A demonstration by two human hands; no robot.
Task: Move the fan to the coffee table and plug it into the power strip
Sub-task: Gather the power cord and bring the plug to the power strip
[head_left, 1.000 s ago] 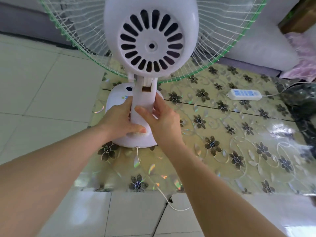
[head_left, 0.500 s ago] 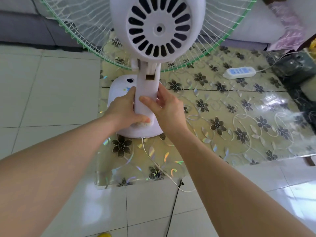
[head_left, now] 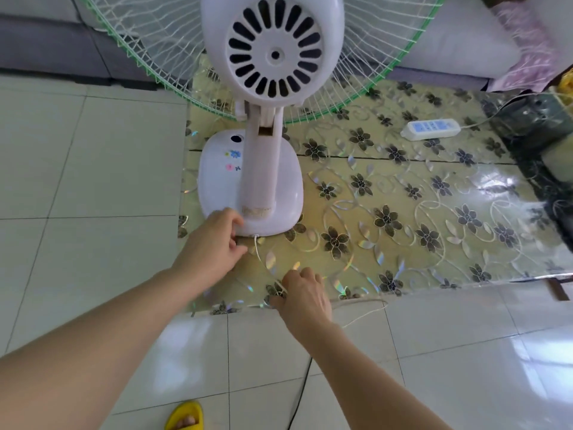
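The white fan (head_left: 251, 184), with its green-rimmed wire cage, stands upright on the left end of the coffee table (head_left: 434, 231), which has a flowered cover. My left hand (head_left: 214, 243) rests at the near rim of the fan's base, fingers half curled and holding nothing. The fan's thin white cord (head_left: 263, 259) leaves the base beside that hand and runs to the table's near edge. There it passes into my right hand (head_left: 305, 294), which is closed on it. The white power strip (head_left: 431, 129) lies at the table's back right, apart from both hands.
A grey sofa (head_left: 52, 48) with a white cushion (head_left: 459, 41) and pink cloth stands behind the table. A dark object (head_left: 539, 119) sits at the table's right end. On the tiled floor are a black cable (head_left: 297, 398) and my foot in a yellow slipper (head_left: 184, 417).
Both hands have let go of the fan's stem and dropped down. The left is now at the base's rim, and the right has taken hold of the cord at the table's edge.
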